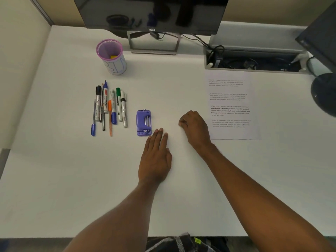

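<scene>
Neither of your hands grips anything. Your left hand [155, 157] lies flat on the white desk [63, 179], palm down, fingers straight and close together, thumb tucked along the side. Its outermost fingertip [149, 137] sits just beside the near right corner of the purple hole punch [143, 122]; contact cannot be told. The punch lies flat on the desk, long side running away from you. Your right hand [194, 126] rests on the desk further out, fingers loosely curled under, tips down on the surface, nothing in them. It sits just left of the printed sheet [231, 104], which lies flat with four blocks of text, its far edge near the open cable tray [254, 62]. Left of the punch, a row of pens and markers [109, 108] lies side by side, roughly parallel. Beyond them stands a purple-rimmed pen cup [111, 56], upright, something yellow at its bottom. A dark monitor [151, 13] on its stand [154, 42] fills the far edge.
</scene>
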`<state>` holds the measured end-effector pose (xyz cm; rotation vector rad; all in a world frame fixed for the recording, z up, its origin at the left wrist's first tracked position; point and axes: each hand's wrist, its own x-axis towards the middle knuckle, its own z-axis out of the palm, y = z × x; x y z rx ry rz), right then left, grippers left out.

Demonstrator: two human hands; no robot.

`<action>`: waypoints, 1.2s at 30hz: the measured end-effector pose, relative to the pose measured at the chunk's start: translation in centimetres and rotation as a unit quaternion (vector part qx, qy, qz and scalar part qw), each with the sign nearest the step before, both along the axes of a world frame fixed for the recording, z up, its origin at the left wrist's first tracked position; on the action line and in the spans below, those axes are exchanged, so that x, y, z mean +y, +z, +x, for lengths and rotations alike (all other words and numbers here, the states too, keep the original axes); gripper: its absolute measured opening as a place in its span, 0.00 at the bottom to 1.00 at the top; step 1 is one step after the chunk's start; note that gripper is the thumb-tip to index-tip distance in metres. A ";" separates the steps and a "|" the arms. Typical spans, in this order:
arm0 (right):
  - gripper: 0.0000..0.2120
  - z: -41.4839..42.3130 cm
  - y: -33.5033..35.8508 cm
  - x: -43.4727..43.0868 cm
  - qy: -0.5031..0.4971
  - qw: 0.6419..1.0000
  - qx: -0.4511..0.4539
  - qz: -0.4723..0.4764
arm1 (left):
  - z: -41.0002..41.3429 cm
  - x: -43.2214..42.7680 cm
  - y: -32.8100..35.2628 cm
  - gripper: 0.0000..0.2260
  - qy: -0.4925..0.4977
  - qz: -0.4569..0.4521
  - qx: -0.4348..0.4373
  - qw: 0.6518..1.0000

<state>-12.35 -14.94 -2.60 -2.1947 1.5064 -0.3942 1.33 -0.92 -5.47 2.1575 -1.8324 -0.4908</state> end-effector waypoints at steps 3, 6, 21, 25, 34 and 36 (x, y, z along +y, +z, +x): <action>0.02 0.3 -0.1 -0.2 0.011 0.999 0.042 -0.011 | 0.1 0.0 -0.2 0.26 -0.002 0.002 -0.003 1.000; 0.03 0.6 -0.1 -0.4 0.037 0.995 0.088 -0.022 | 0.1 0.0 -0.3 0.26 -0.003 0.000 -0.001 1.000; 0.11 2.5 3.0 -2.9 0.170 0.944 0.251 -0.129 | 0.1 0.0 -0.9 0.27 -0.004 -0.007 -0.002 1.000; 0.09 4.6 4.1 -4.6 0.177 0.945 0.230 -0.152 | 0.1 -0.1 -1.2 0.27 -0.005 -0.001 -0.003 1.000; 0.13 15.4 8.3 -10.9 0.231 0.928 0.159 -0.247 | 0.2 0.0 -1.3 0.27 -0.008 -0.014 0.004 1.000; 0.10 18.4 9.0 -12.3 0.233 0.927 0.140 -0.259 | 0.2 0.0 -1.3 0.27 -0.017 -0.014 0.018 1.000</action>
